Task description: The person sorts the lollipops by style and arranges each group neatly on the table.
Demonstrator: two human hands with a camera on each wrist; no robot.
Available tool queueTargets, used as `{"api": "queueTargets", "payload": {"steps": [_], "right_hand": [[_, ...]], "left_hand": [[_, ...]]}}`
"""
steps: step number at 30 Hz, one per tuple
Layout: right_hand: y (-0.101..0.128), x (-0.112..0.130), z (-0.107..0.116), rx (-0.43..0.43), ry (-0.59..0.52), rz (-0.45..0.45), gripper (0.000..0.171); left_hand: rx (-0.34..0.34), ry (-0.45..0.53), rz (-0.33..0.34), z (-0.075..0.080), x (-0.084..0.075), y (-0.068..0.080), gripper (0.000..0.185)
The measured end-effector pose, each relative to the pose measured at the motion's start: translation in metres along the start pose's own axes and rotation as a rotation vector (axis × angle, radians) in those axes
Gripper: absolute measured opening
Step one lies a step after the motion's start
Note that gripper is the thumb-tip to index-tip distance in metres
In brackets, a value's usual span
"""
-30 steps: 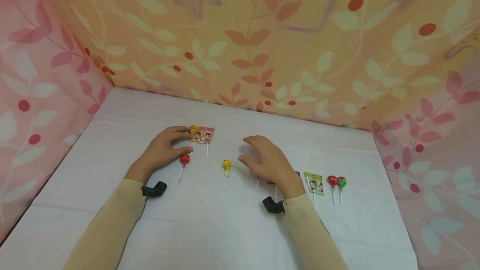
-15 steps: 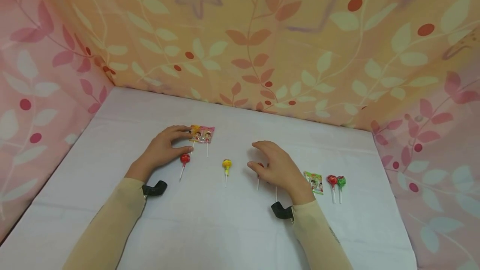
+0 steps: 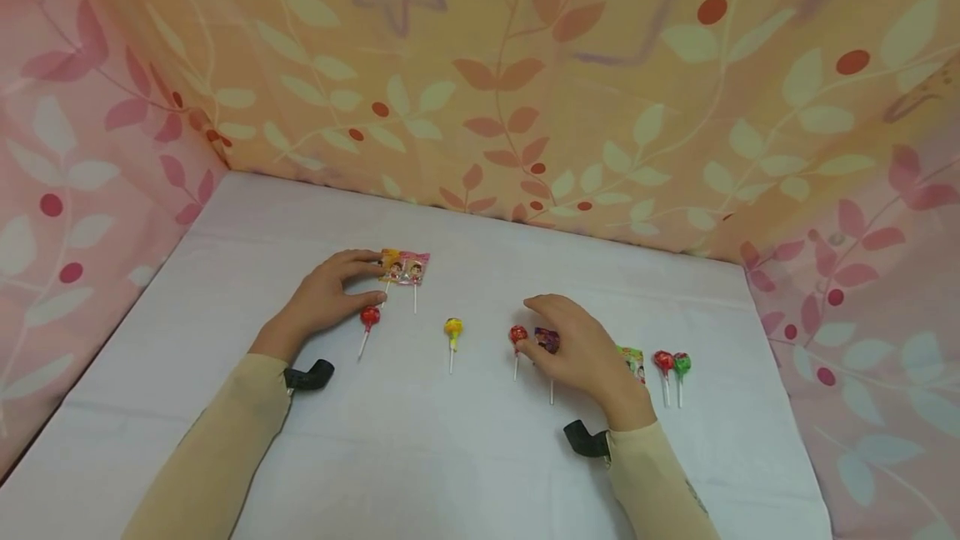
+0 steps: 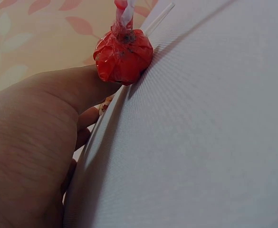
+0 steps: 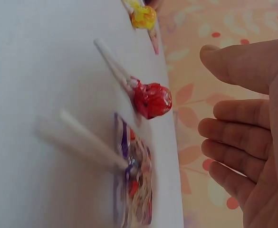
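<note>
My left hand (image 3: 322,294) rests low on the table, fingertips at the left edge of a yellow-orange wrapped flat lollipop (image 3: 392,266). Its thumb lies just above the head of a red ball lollipop (image 3: 370,317), large in the left wrist view (image 4: 123,56). Above the table, my right hand (image 3: 573,348) hovers with relaxed fingers spread from the thumb, and nothing is in its grasp. Under and beside it lie a red ball lollipop (image 3: 517,333) and a purple-wrapped flat lollipop (image 3: 547,340), the latter partly hidden by the hand. Both also show in the right wrist view.
Beside the yellow-orange packet lies a pink-wrapped lollipop (image 3: 415,268). A yellow ball lollipop (image 3: 453,328) sits between the hands. Right of the right hand are a green-wrapped flat lollipop (image 3: 633,362), partly covered, a red one (image 3: 663,361) and a green one (image 3: 682,364). Patterned cloth walls (image 3: 337,90) enclose the white table.
My right hand has moved right and toward me, uncovering the red ball lollipop and part of the purple-wrapped one, and covering part of the green-wrapped one. The left hand stays put.
</note>
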State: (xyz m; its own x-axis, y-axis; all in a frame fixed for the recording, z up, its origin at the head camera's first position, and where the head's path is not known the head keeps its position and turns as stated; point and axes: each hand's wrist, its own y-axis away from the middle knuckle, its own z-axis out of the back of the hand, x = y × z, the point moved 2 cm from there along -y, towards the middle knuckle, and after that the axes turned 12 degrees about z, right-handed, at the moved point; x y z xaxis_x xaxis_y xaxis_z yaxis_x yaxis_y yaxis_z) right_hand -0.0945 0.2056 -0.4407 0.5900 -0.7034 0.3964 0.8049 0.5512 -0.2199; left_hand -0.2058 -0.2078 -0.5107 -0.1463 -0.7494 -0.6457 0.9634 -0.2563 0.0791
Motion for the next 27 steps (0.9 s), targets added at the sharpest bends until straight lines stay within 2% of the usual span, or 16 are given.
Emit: {"api": "queueTargets", "payload": {"steps": [7,14,21,27], "right_hand": [[0.018,-0.006,0.003,-0.013,0.019,-0.009,0.06],[0.035,-0.013,0.001,0.006,0.007,-0.054,0.06],[0.047,-0.021,0.0,0.02,0.028,-0.024,0.055],[0.053,-0.024,-0.003,0.035,0.044,-0.005,0.059]], "left_hand": [[-0.003,-0.006,0.008,0.0,0.001,-0.001,0.055],[-0.007,-0.003,0.009,-0.001,0.002,0.0,0.055],[-0.007,-0.005,0.008,0.0,0.0,0.001,0.055],[0.0,-0.009,0.013,0.0,-0.002,0.0,0.056]]}}
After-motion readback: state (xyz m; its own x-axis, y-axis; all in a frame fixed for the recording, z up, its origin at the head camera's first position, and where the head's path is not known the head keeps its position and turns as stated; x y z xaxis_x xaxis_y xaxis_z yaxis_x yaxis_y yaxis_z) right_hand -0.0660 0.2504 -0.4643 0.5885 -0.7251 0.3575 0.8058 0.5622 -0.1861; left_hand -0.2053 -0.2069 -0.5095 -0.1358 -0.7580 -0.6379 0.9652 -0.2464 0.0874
